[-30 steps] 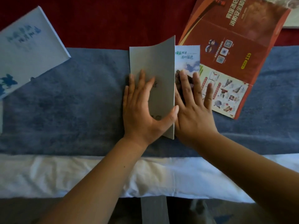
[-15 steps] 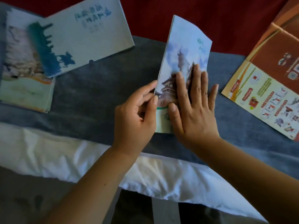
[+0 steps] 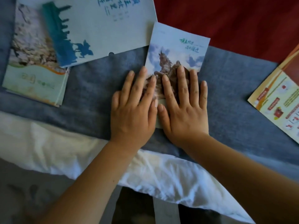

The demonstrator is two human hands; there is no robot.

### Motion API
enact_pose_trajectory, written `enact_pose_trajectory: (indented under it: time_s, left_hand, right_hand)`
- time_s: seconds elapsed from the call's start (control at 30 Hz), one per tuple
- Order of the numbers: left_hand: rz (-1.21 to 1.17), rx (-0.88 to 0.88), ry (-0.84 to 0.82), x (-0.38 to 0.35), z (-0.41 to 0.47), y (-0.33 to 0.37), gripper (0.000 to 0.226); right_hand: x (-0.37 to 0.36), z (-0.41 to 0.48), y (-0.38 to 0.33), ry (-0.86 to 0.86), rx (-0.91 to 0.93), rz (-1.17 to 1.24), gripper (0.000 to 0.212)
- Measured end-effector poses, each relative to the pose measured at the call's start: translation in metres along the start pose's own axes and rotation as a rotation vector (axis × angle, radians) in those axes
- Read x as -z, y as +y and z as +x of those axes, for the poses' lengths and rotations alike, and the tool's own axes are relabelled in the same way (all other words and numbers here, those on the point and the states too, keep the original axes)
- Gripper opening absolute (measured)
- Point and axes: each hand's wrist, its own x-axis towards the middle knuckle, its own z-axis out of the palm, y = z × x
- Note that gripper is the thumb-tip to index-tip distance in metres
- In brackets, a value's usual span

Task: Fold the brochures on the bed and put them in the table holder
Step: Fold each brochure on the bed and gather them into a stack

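Observation:
A folded brochure [image 3: 178, 47] with a horse statue and sky on its cover lies flat on the blue bed runner [image 3: 97, 88]. My left hand [image 3: 134, 107] lies flat with straight fingers over its left edge, and my right hand [image 3: 184, 107] presses flat on its lower half. Both palms hide the lower part of the brochure. A grey-blue brochure [image 3: 100, 26] with a blue ink design lies at the upper left, partly over a pale green brochure [image 3: 34, 73]. An orange and yellow brochure [image 3: 279, 101] lies unfolded at the right edge.
A red bedspread [image 3: 234, 21] lies beyond the runner. A white sheet [image 3: 161, 175] hangs over the bed's near edge, with dark floor [image 3: 132, 207] below. No table holder is in view.
The grey panel that stood up a second ago has been folded shut. The brochure, tilted up half a second ago, now lies flat under both hands. My left hand went from pinching its edge to lying flat.

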Motion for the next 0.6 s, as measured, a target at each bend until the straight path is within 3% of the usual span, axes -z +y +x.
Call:
enact_pose_trajectory:
  time_s: [0.4, 0.6]
  left_hand:
    - [0.13, -0.003, -0.08, -0.029, 0.002, -0.004, 0.061]
    - [0.077, -0.005, -0.086, -0.021, 0.005, -0.003, 0.06]
  right_hand:
    - [-0.016, 0.008, 0.001, -0.01, -0.025, -0.097, 0.067]
    - [-0.005, 0.007, -0.001, 0.005, -0.014, -0.055, 0.066]
